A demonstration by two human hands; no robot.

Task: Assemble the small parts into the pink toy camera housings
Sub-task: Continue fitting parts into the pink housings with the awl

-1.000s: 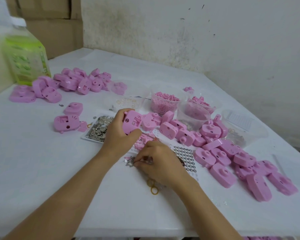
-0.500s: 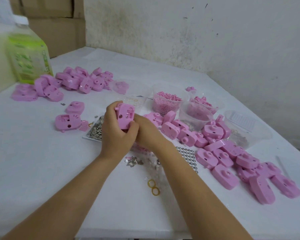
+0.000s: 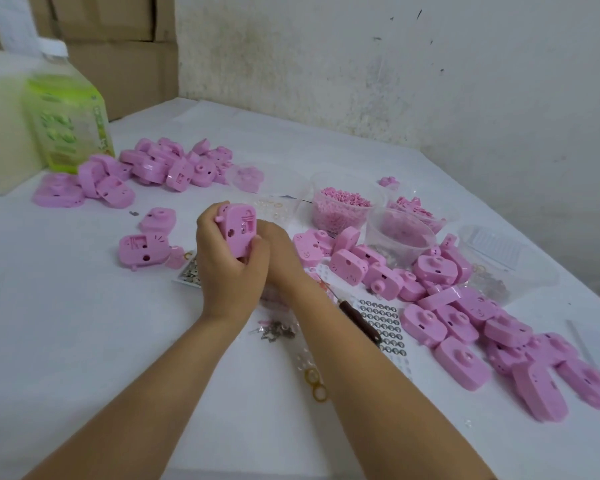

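My left hand [image 3: 227,271] grips a pink camera housing [image 3: 239,233] upright above the table, its open inner side facing me. My right hand [image 3: 279,256] is pressed against the housing's right side, its fingertips hidden behind the housing and my left thumb. A small heap of metal parts [image 3: 276,330] lies on the table just below my wrists. Two yellow rings [image 3: 315,384] lie nearer to me. A sheet of small metal rings [image 3: 385,323] sits to the right of my right forearm.
Pink housings are heaped at the right [image 3: 465,327] and at the back left [image 3: 167,164]. Clear tubs of pink small parts [image 3: 340,209] stand behind my hands. A green bottle [image 3: 66,126] stands far left. A dark-handled tool [image 3: 359,320] lies by my right arm.
My right hand left the metal parts on the table and rose to the housing. My left hand lifted the housing and turned it upright.
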